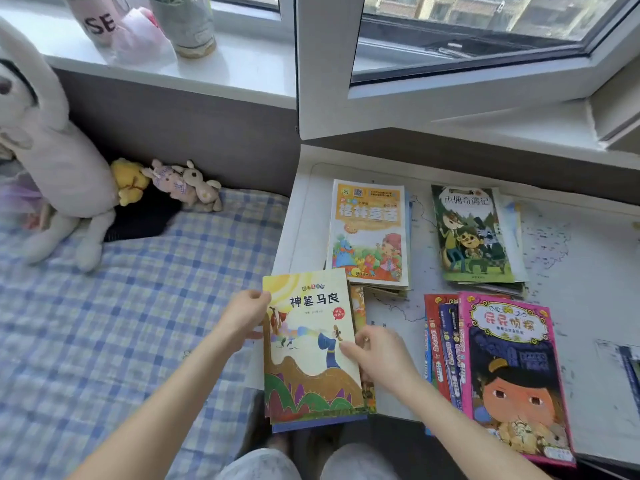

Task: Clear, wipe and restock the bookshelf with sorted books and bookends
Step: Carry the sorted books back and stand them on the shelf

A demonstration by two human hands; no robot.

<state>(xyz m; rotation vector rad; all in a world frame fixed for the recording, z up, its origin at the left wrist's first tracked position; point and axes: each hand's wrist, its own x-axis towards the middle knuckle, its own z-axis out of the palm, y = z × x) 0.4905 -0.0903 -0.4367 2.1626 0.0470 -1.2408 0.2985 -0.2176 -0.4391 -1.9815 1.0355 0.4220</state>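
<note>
A small stack of thin picture books topped by a yellow-and-green cover (308, 348) sits at the white desk's (304, 209) front left corner, overhanging the edge. My left hand (244, 318) grips its left edge with curled fingers. My right hand (375, 355) holds the right edge, thumb on the cover. Three more piles lie on the desk: an orange fairy-tale book pile (369, 233), a green-covered pile (474, 237) and a fanned pile topped by a pink book (509, 368). No bookshelf or bookends are in view.
A bed with a blue checked sheet (121, 306) lies left of the desk, with a large white plush rabbit (48, 150) and small plush toys (180, 183) against the wall. Pots (185, 24) stand on the windowsill. My knees show below.
</note>
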